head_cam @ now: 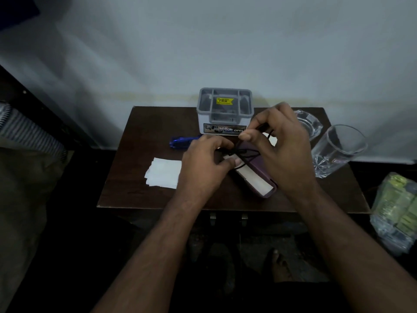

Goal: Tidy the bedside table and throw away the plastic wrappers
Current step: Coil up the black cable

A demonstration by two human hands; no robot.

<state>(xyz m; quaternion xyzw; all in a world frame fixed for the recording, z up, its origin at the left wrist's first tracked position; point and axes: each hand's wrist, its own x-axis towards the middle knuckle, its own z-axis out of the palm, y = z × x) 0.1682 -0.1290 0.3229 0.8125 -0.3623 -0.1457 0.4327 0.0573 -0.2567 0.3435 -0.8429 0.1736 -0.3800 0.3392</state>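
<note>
Grey organiser (pixel 225 110) holds nothing visible; hands (pixel 279 145) pinch black cord (pixel 244 152).

The room is dim around me. A plain pale wall (pixel 203 41) fills the space ahead, with a faint yellowish stain line low down. The dark brown wooden table (pixel 135 177) stands against it. Striped bedding (pixel 24 129) lies to my left, dark floor (pixel 225 256) below.

We see a matt dark wood table (pixel 140 195), clear glossy glass tumbler (pixel 336 150), grey plastic box (pixel 224 109), white paper (pixel 163 172).
</note>
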